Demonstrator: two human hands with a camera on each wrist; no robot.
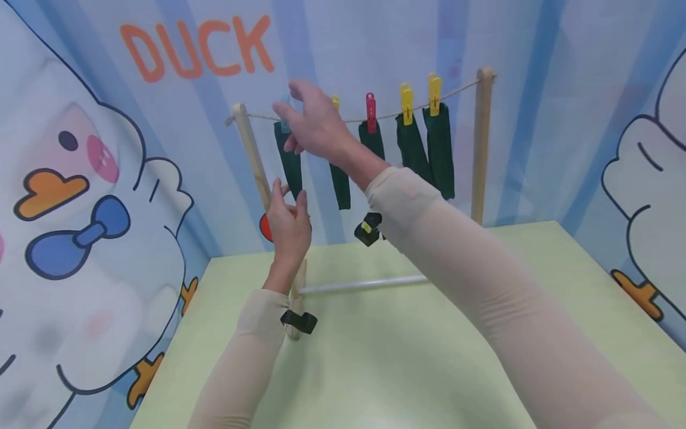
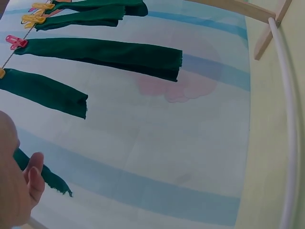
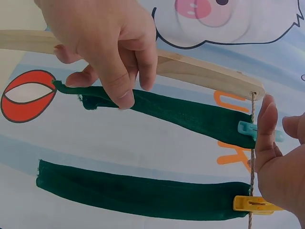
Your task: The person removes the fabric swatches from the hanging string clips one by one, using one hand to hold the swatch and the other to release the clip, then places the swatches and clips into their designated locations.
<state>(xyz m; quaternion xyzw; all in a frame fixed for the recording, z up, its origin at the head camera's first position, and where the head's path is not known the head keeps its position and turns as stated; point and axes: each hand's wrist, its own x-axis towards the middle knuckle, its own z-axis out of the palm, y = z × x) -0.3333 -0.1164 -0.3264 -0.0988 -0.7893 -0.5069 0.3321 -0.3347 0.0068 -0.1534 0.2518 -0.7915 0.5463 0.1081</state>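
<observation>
The green tabletop (image 1: 375, 357) lies nearest the camera, with both sleeved forearms extending over it. A white base rod (image 1: 364, 285) of the drying rack crosses the tabletop between two wooden posts.

The left hand (image 1: 288, 223) is raised beside the left wooden post (image 1: 252, 149). In the right wrist view, its thumb and fingers pinch the lower end of the leftmost green cloth strip (image 3: 171, 110), with the remaining fingers loosely curled beside it. The strip hangs from the string (image 1: 375, 116) just beside the left post.

The right hand (image 1: 313, 122) is higher and farther, at the string. Its fingers are extended and only slightly bent. In the right wrist view, its fingertips touch the blue clothespin (image 3: 249, 129) that fastens the top of the same strip to the string; whether they squeeze the pin cannot be told.

Farther along the string hang four more green strips, held by a yellow clothespin (image 3: 252, 204), a red clothespin (image 1: 370, 112) and two further yellow clothespins (image 1: 420, 98). The right wooden post (image 1: 482, 143) stands at the far end. Behind the rack hangs a backdrop (image 1: 195, 47) printed with cartoon ducks and the word DUCK.
</observation>
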